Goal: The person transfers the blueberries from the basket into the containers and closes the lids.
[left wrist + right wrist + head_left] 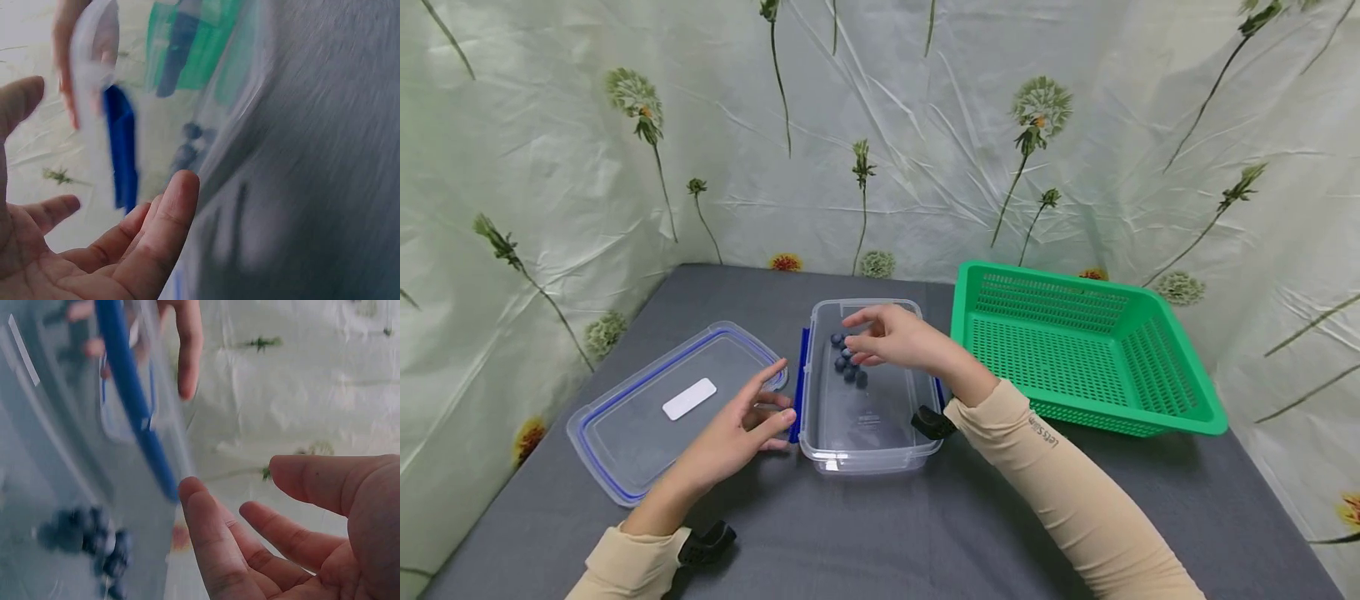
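Observation:
A clear plastic food container (pixel 865 457) stands without its lid in the middle of the table, blue latches folded down at its sides. Several blueberries (pixel 849 374) lie together on its floor toward the far left. Over them hovers my right hand (pixel 898 340), fingers loosely bent; the right wrist view shows nothing between thumb and fingertips (pixel 190 487). My left hand (pixel 733 437) is at the container's left side, thumb and fingers spread, fingertips close to the blue latch (pixel 122 153). It holds nothing.
The clear lid (pixel 640 450) with a blue seal and a white label (pixel 689 399) lies to the left, partly behind my left hand. A green perforated basket (pixel 1202 404) stands to the right, near my right forearm. A floral curtain (pixel 925 208) hangs behind the grey table.

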{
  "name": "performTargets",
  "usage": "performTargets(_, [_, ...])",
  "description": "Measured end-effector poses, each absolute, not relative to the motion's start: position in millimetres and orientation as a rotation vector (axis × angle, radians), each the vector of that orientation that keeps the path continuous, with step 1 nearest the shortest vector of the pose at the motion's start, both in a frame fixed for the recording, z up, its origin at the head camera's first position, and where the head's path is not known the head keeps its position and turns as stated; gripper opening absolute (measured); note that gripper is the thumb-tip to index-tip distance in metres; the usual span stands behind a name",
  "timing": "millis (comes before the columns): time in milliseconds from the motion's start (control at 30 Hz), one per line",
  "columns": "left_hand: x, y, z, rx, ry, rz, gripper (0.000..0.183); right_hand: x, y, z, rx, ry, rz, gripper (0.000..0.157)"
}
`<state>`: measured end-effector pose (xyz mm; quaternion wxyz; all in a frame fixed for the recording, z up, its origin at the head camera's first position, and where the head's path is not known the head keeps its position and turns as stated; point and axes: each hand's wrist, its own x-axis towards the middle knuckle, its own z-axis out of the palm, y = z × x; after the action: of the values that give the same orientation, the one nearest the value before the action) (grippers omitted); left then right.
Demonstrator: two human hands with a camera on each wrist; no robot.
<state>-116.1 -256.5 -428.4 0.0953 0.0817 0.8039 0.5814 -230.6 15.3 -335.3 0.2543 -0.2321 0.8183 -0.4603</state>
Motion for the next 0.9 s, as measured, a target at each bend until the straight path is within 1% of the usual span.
performTargets(233, [-110.5,-298.5,-407.0,0.261,2.66,1.536,0.073,-195.3,-3.4,-335.8,-0.811,2.274,-1.207,0.049])
performTargets(533, [-105.1,-353.9,-386.8,0.215,2.995,1.176,0.075,-153.0,-32.8,-343.1,-0.819,2.23,-1.245,0.053])
performTargets(667, [-106.3,-375.3,-384.7,0.181,3.1,1.074,0.076,-136.5,-51.7,-348.3,-0.8,2.171,-1.268,0.059])
performTargets(900, [-115.3,-405.4,-393.6,0.096,3.232,0.99,0.07,-110.4,-85.9,-366.0,-0.794,2.117,-1.24,0.071])
